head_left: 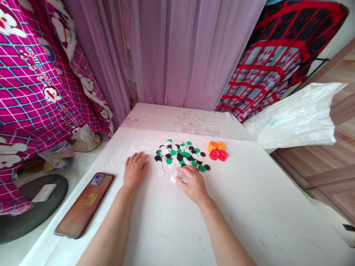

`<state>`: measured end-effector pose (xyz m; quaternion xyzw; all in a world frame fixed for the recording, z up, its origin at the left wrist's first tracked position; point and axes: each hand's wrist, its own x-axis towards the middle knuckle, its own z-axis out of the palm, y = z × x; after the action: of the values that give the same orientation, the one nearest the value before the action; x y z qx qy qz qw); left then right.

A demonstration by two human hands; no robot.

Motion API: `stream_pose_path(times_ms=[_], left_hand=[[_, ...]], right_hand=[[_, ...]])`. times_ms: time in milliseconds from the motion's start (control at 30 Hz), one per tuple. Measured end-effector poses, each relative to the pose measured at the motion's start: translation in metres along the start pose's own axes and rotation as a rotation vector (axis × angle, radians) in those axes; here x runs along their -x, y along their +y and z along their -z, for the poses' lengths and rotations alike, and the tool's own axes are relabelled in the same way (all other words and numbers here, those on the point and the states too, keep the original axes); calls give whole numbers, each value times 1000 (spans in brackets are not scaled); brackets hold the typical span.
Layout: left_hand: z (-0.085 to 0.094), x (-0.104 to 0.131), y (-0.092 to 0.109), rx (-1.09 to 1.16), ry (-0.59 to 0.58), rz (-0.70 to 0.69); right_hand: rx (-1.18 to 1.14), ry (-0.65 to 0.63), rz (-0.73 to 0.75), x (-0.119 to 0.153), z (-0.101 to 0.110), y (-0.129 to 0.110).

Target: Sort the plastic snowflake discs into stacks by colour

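Observation:
A loose pile of small notched snowflake discs [179,156] in white, green and black lies at the middle of the table. Just left of it, my left hand [135,169] rests palm down on the cloth, fingers stretched out and holding nothing. At the near edge of the pile, my right hand [192,181] pinches white snowflake discs [174,177] between thumb and fingertips. How many it holds is hard to make out. Sorted apart to the right of the pile are orange discs [213,146] and, just in front of them, red discs [214,154], stacked close together.
A brown phone [84,207] lies face down at the table's left side. Beyond the right edge is a white plastic bag [299,116]. A purple curtain [180,51] hangs behind the white-covered table [249,207]. Pink patterned cloth [41,85] hangs at the left.

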<state>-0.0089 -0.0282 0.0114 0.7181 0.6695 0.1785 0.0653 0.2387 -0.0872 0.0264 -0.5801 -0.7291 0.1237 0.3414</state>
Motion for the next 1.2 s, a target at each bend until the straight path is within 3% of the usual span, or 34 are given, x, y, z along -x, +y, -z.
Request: stream_pose_path(times_ms=[400,733,867,1000,1100,1200], left_hand=[[3,0,2,-2,-18,10],[2,1,2,7,4,5],[1,1,1,5,15,-5],[-1,0,0,-3,23,-11],[-2,0,-1,-2,32,-15],[-2,0,-2,1,31,-16]], right_hand=[[142,-41,102,1,-6,-3],[103,-35,118,3,-7,-1],[126,-64,-19,-10,-3,2],[260,-225,-246,-38,1,-8],[370,-350,-267,-56,-1,-22],[445,-391,-249,-65,-6,-34]])
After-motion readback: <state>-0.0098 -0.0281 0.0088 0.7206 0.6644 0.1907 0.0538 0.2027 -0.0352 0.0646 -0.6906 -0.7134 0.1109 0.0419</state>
